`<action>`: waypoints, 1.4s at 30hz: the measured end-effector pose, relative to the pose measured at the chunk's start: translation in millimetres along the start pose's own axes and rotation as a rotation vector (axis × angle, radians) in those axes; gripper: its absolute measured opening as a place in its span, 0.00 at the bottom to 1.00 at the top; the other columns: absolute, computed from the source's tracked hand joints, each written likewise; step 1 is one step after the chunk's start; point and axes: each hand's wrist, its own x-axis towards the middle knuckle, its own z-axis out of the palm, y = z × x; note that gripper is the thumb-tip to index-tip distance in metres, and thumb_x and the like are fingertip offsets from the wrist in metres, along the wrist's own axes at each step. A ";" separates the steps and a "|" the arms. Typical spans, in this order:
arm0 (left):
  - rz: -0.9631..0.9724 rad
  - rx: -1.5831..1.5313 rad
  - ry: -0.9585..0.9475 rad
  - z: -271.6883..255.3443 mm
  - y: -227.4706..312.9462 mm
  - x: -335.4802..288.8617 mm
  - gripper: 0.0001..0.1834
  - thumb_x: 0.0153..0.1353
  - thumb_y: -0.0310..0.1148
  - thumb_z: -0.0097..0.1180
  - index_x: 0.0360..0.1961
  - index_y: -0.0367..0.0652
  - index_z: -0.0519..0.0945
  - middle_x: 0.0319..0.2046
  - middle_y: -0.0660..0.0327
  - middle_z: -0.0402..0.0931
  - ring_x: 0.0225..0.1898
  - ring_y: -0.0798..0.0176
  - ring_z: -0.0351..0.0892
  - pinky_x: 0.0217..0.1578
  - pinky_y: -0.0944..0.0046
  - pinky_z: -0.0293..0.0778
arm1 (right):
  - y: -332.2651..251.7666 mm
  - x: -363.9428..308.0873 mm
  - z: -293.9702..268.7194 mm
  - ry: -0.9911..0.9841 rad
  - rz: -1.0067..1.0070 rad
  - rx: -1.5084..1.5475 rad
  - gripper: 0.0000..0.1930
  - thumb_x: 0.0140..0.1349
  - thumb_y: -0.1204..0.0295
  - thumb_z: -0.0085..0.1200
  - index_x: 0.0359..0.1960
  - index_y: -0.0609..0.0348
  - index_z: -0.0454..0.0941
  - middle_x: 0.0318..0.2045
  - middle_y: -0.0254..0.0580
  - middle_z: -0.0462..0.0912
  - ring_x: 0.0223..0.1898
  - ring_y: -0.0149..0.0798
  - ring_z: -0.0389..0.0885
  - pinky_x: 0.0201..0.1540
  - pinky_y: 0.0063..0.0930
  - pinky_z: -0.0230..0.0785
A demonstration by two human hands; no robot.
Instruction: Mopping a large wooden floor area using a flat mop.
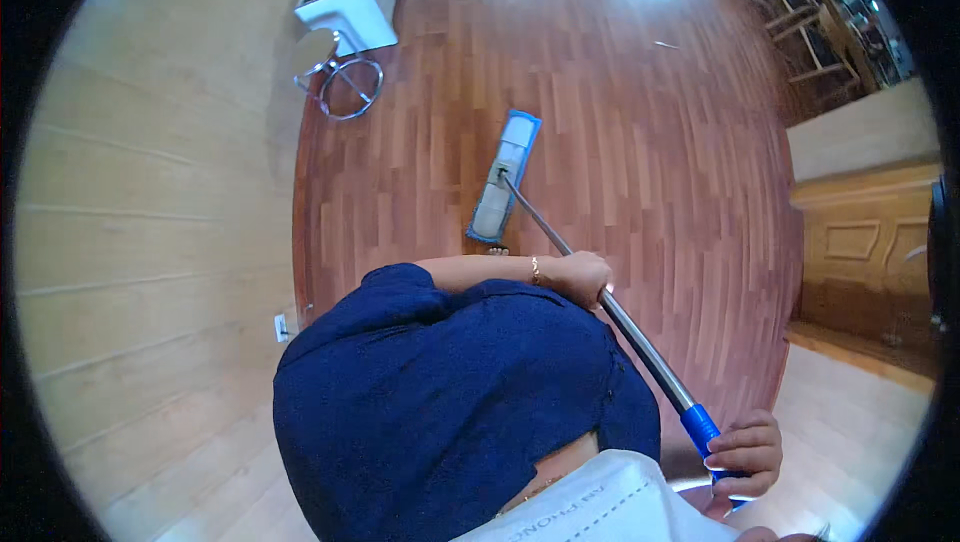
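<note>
A flat mop with a grey-white head edged in blue lies on the wooden floor ahead of me. From its middle, a metal pole slants back toward my lower right. My left hand, with a gold bracelet at the wrist, is closed round the pole about midway. Lower right, the fingers of my right hand curl round the blue grip at the pole's upper end. Toes show just below the mop head's near end.
A round stool with a chrome ring base stands at the far left, by a white cabinet. A pale wall runs along the left. Wooden chairs and a cluttered table are far right; a wooden door is on the right.
</note>
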 end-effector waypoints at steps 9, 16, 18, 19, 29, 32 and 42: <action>-0.317 0.163 0.272 -17.2 -77.6 -100.2 0.17 0.47 0.50 0.60 0.18 0.47 0.77 0.23 0.52 0.77 0.30 0.44 0.78 0.30 0.48 0.73 | 119.1 67.6 64.5 -0.033 -0.134 0.625 0.21 0.52 0.50 0.63 0.31 0.57 0.81 0.22 0.39 0.80 0.26 0.38 0.81 0.28 0.30 0.69; -0.532 0.186 0.657 -1.0 -105.4 -191.6 0.17 0.53 0.46 0.57 0.16 0.46 0.77 0.22 0.52 0.77 0.29 0.46 0.77 0.33 0.49 0.73 | 149.8 107.4 126.4 -0.017 0.169 0.748 0.19 0.46 0.54 0.60 0.27 0.58 0.81 0.23 0.43 0.81 0.29 0.42 0.82 0.43 0.41 0.67; -0.499 0.151 0.807 -2.3 -104.0 -204.1 0.17 0.52 0.44 0.58 0.14 0.44 0.73 0.19 0.51 0.74 0.26 0.45 0.75 0.28 0.48 0.69 | 149.8 120.5 133.6 -0.025 0.217 0.754 0.15 0.44 0.59 0.57 0.25 0.58 0.80 0.24 0.45 0.81 0.31 0.43 0.82 0.48 0.42 0.66; -0.475 0.135 0.885 0.3 -107.9 -206.7 0.19 0.51 0.43 0.59 0.12 0.44 0.70 0.16 0.51 0.70 0.24 0.44 0.72 0.24 0.47 0.66 | 148.3 124.8 134.1 -0.018 0.216 0.744 0.15 0.44 0.59 0.57 0.25 0.58 0.80 0.24 0.45 0.81 0.31 0.43 0.82 0.48 0.42 0.66; -0.465 0.159 0.767 -49.5 -100.0 -206.9 0.19 0.53 0.42 0.58 0.12 0.44 0.71 0.17 0.50 0.72 0.24 0.44 0.74 0.26 0.48 0.68 | 127.6 163.0 125.2 0.015 0.343 0.542 0.13 0.41 0.62 0.55 0.23 0.59 0.80 0.23 0.44 0.81 0.33 0.45 0.83 0.48 0.43 0.67; -0.331 0.206 0.729 -73.5 -118.5 -188.8 0.18 0.52 0.42 0.58 0.12 0.45 0.72 0.18 0.51 0.75 0.26 0.46 0.76 0.27 0.49 0.71 | 121.5 172.6 123.1 0.006 0.296 0.493 0.11 0.42 0.64 0.56 0.24 0.59 0.80 0.23 0.43 0.81 0.34 0.45 0.83 0.50 0.44 0.67; -0.053 0.169 0.327 -133.7 -230.6 -114.8 0.04 0.35 0.27 0.55 0.16 0.42 0.74 0.20 0.50 0.74 0.28 0.45 0.76 0.27 0.50 0.70 | 133.2 145.6 172.7 0.321 0.572 0.314 0.03 0.45 0.75 0.57 0.23 0.60 0.78 0.24 0.43 0.80 0.38 0.45 0.81 0.57 0.50 0.62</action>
